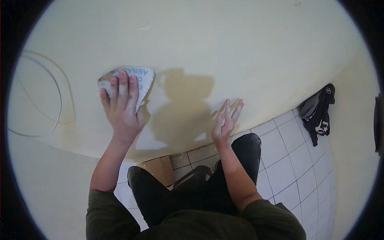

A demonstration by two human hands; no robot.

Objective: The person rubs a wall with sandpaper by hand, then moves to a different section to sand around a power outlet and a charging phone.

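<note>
My left hand point(123, 114) holds a piece of sandpaper point(146, 77) flat against the pale yellow wall point(260, 48). Its white printed backing, lettered "ABRASIVE", faces me, and the fingers lie stretched over it. White dust coats the fingers of both hands. Further right and lower, my right hand point(227, 125) is held up close to the wall, empty, with its fingers apart. Shadows of my head and body fall on the wall between the two hands.
A white cable point(60, 96) loops down the wall at the left. Below my knees, a piece of brown cardboard point(158, 170) lies on the tiled floor point(276, 148) by the wall's foot. Dark clothing point(320, 112) with white print is in the corner at right.
</note>
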